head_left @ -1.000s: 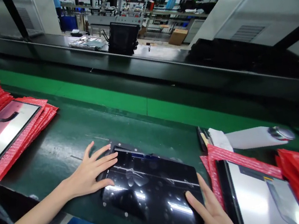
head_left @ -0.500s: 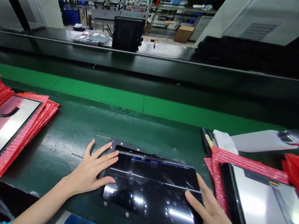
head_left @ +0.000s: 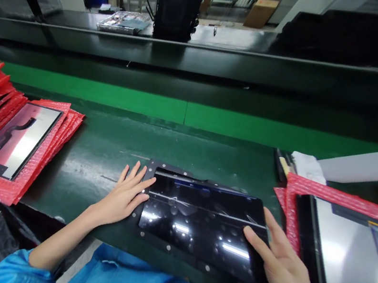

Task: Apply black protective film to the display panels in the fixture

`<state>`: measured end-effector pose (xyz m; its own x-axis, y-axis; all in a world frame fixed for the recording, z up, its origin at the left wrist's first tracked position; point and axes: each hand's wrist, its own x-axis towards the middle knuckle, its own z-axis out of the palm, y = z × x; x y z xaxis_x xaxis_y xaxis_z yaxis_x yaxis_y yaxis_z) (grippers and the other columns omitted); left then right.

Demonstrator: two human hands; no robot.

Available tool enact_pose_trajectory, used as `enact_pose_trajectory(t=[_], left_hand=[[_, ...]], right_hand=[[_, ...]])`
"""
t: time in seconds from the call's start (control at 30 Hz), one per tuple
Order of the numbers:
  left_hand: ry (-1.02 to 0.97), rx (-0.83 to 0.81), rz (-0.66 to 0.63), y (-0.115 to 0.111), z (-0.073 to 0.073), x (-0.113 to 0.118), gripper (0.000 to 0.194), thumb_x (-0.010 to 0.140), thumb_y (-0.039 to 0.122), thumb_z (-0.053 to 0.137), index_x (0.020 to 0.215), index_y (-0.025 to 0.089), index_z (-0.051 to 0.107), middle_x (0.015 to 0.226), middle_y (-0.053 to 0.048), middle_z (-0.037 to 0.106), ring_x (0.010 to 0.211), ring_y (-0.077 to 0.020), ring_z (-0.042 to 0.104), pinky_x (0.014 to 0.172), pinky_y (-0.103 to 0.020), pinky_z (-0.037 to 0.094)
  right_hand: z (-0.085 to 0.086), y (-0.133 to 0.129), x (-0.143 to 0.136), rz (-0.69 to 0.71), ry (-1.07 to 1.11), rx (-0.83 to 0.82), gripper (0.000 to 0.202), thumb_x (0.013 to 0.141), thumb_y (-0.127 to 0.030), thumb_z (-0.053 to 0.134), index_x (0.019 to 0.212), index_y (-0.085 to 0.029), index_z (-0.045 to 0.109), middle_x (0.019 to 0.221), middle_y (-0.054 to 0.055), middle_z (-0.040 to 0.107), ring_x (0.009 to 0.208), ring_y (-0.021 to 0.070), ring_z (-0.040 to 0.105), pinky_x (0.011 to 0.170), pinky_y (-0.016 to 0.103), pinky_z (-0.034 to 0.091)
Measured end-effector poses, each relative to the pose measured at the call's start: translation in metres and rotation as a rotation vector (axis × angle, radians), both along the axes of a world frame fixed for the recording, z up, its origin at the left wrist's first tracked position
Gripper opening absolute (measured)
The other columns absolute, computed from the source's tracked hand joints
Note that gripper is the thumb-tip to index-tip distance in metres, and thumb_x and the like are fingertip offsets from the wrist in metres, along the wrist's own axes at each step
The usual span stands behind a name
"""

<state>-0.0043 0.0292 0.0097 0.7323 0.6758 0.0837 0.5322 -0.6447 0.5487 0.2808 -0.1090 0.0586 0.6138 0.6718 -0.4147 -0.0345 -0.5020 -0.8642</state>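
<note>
A glossy black display panel (head_left: 202, 221) lies over a dark plate (head_left: 170, 168) with small round pale studs along its edges. My right hand (head_left: 285, 260) grips the panel's right end, thumb on top and fingers around the edge. Flat and spread, my left hand (head_left: 122, 200) rests at the plate's left end, fingertips at the panel's far left corner. Pale lines and light reflections cross the panel's surface. Right of my right hand lies another screen (head_left: 354, 244), silvery back up, on red bubble wrap (head_left: 339, 198).
At left, red bubble-wrap sleeves (head_left: 41, 147) form a stack, with a screen (head_left: 25, 140) on top. A white roll-like item (head_left: 360, 168) and white cloth (head_left: 307, 167) lie at right. Beyond the green strip (head_left: 169, 111), a black monitor (head_left: 178, 13) stands on a raised ledge.
My view has tilted down and shifted left. My left thumb has come nearer its fingers at the plate's edge. My right hand keeps hold of the display panel.
</note>
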Motion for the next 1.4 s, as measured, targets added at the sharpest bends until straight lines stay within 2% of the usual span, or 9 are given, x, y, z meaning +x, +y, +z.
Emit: enact_pose_trajectory(t=[0.17, 0.47, 0.6, 0.7, 0.83, 1.0, 1.2, 1.3, 1.4], left_hand=[[0.021, 0.036, -0.055, 0.0, 0.001, 0.0, 0.049, 0.104, 0.034, 0.036, 0.153, 0.032, 0.032, 0.165, -0.006, 0.016, 0.154, -0.0258, 0.001, 0.124, -0.06, 0.007], [0.08, 0.082, -0.126, 0.002, 0.007, 0.0, 0.051, 0.102, 0.035, 0.043, 0.152, 0.036, 0.034, 0.166, -0.005, -0.002, 0.153, -0.0316, -0.003, 0.122, -0.065, 0.004], [0.12, 0.079, -0.185, 0.005, 0.012, -0.001, 0.055, 0.101, 0.04, 0.045, 0.154, 0.032, 0.031, 0.165, -0.008, -0.009, 0.152, -0.0323, -0.006, 0.122, -0.062, 0.005], [0.133, 0.086, -0.244, 0.009, 0.015, -0.002, 0.066, 0.097, 0.049, 0.051, 0.155, 0.027, 0.028, 0.164, -0.014, -0.011, 0.152, -0.0337, -0.01, 0.122, -0.062, 0.007], [0.148, 0.104, -0.261, 0.012, 0.018, -0.002, 0.085, 0.086, 0.058, 0.064, 0.156, 0.026, 0.026, 0.164, -0.018, -0.004, 0.151, -0.0372, -0.008, 0.121, -0.065, 0.008], [0.238, 0.188, -0.229, 0.005, 0.024, 0.002, 0.089, 0.083, 0.053, 0.07, 0.155, 0.023, 0.027, 0.163, -0.023, 0.008, 0.151, -0.0409, -0.002, 0.116, -0.072, 0.007], [0.349, 0.338, -0.204, -0.002, 0.022, 0.003, 0.091, 0.083, 0.047, 0.072, 0.155, 0.021, 0.024, 0.157, -0.028, 0.026, 0.151, -0.0418, 0.007, 0.109, -0.079, 0.012], [0.365, 0.365, -0.197, -0.003, 0.017, 0.002, 0.087, 0.085, 0.047, 0.069, 0.155, 0.02, 0.024, 0.156, -0.028, 0.03, 0.151, -0.0413, 0.009, 0.108, -0.078, 0.017], [0.332, 0.362, -0.18, -0.005, 0.012, 0.0, 0.078, 0.091, 0.049, 0.06, 0.156, 0.024, 0.024, 0.158, -0.023, 0.03, 0.152, -0.0392, 0.01, 0.112, -0.076, 0.016]], right_hand=[[-0.003, -0.004, -0.002, 0.013, -0.06, -0.004, 0.087, 0.083, -0.055, 0.067, 0.156, -0.034, 0.027, 0.161, 0.0, 0.027, 0.142, 0.0342, 0.037, 0.106, 0.045, 0.048], [-0.009, -0.008, -0.005, -0.009, -0.096, 0.035, 0.083, 0.083, -0.054, 0.068, 0.155, -0.034, 0.03, 0.157, 0.002, 0.039, 0.135, 0.033, 0.048, 0.106, 0.045, 0.049], [-0.008, -0.009, -0.009, -0.026, -0.157, 0.069, 0.082, 0.082, -0.051, 0.071, 0.153, -0.033, 0.034, 0.157, 0.0, 0.039, 0.139, 0.0314, 0.044, 0.11, 0.046, 0.045], [-0.004, -0.007, -0.012, -0.023, -0.131, 0.092, 0.08, 0.083, -0.05, 0.07, 0.153, -0.031, 0.035, 0.155, 0.001, 0.043, 0.138, 0.0299, 0.045, 0.111, 0.044, 0.044], [-0.005, -0.005, -0.012, -0.02, -0.086, 0.093, 0.081, 0.084, -0.051, 0.069, 0.152, -0.024, 0.034, 0.145, 0.009, 0.054, 0.127, 0.0303, 0.056, 0.103, 0.044, 0.051], [-0.021, -0.01, 0.001, 0.0, -0.255, 0.109, 0.08, 0.082, -0.056, 0.07, 0.147, -0.021, 0.042, 0.139, 0.012, 0.055, 0.129, 0.0312, 0.051, 0.111, 0.047, 0.04], [-0.041, -0.015, 0.032, 0.257, -0.774, 0.11, 0.061, 0.089, -0.062, 0.055, 0.133, -0.019, 0.06, 0.103, 0.01, 0.055, 0.1, 0.0284, 0.056, 0.091, 0.045, 0.046], [-0.044, -0.016, 0.045, 0.374, -0.864, 0.089, 0.056, 0.095, -0.06, 0.046, 0.129, -0.019, 0.062, 0.097, 0.009, 0.056, 0.096, 0.0281, 0.056, 0.086, 0.044, 0.047], [-0.041, -0.013, 0.062, 0.431, -0.881, 0.074, 0.053, 0.096, -0.057, 0.044, 0.127, -0.019, 0.063, 0.096, 0.009, 0.059, 0.094, 0.0271, 0.057, 0.085, 0.044, 0.047]])
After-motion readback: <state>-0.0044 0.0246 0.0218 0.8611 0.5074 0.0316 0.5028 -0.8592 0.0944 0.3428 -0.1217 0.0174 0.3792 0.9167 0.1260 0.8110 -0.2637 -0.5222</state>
